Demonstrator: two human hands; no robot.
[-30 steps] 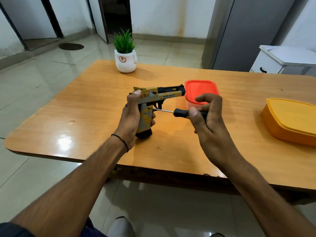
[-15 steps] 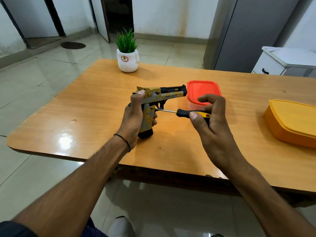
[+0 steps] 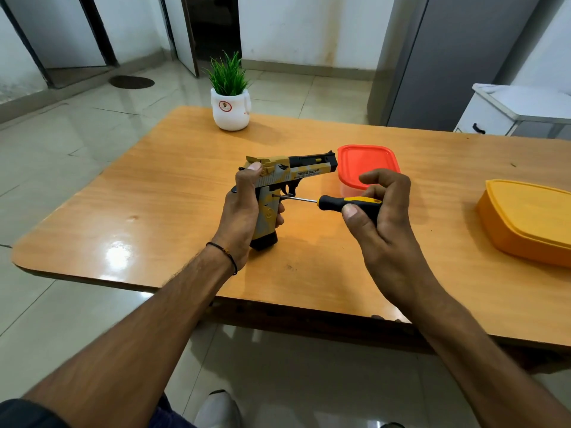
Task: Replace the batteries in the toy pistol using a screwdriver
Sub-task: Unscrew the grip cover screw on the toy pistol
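The left hand [image 3: 244,211] grips the toy pistol [image 3: 278,193] upright on the table [image 3: 173,193], while the right hand [image 3: 380,217] holds the screwdriver [image 3: 343,202], tip against the grip.

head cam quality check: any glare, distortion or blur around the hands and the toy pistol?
Head view: bright glare patch on the table near its left edge, shiny floor too. Wide-angle bending shows at the frame edges, door frames lean. Toy pistol, screwdriver, left hand and right hand look sharp; soft shadows fall beneath them. Print on the pistol is too small to read fully.
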